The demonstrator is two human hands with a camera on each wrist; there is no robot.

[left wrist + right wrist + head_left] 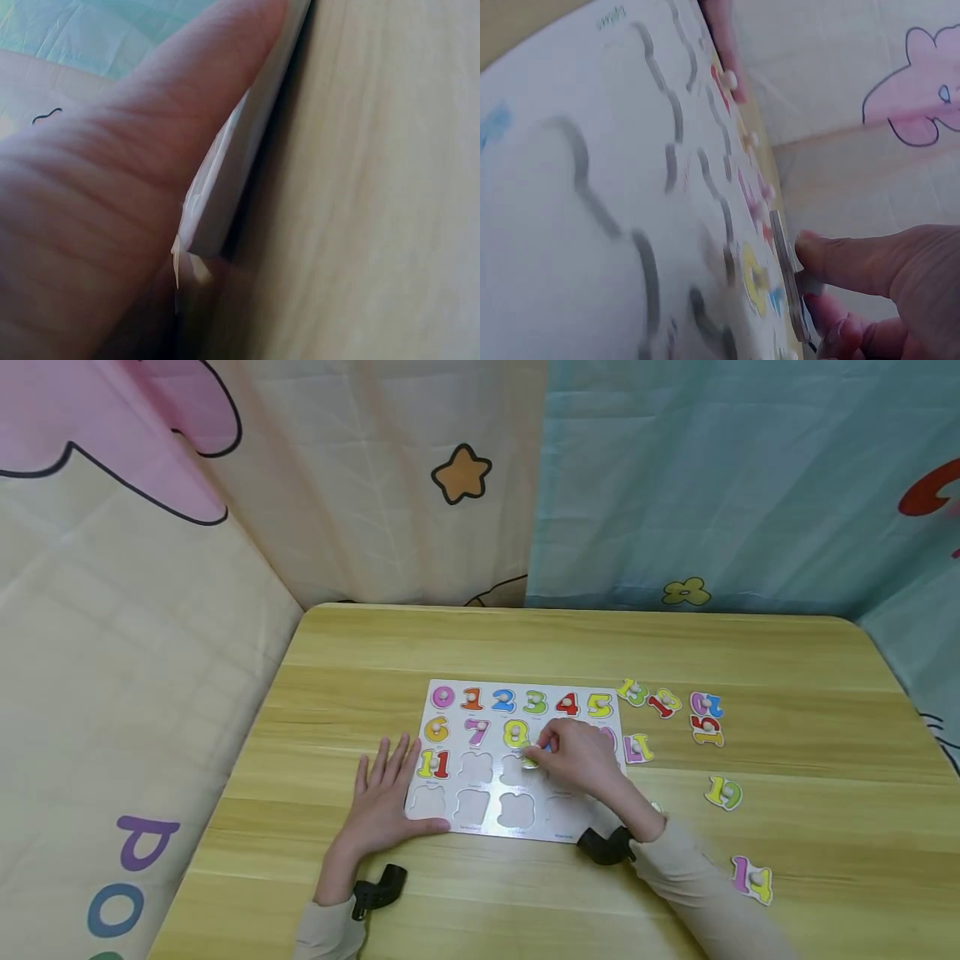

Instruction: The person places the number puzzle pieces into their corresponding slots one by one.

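A white number puzzle board point(491, 822) lies on the wooden table, with knobbed numbers in its upper rows and several bare recesses below. My left hand point(382, 802) rests at its lower left corner, fingers straight and spread, thumb along the front edge. In the left wrist view the thumb point(187, 97) lies against the board's side point(225, 195). Over the third row, my right hand point(581, 756) pinches a number piece point(530, 762) by its knob. The right wrist view shows that piece point(786, 274) edge-on, tilted above the board; its number is hidden.
Loose number pieces lie right of the board: a green-and-yellow 13 point(632, 692), a red-and-yellow 15 point(707, 731), a 19 point(723, 792), a purple-and-yellow piece point(752, 880) near the front, and several others. Printed curtains point(375, 485) hang behind the table point(525, 910).
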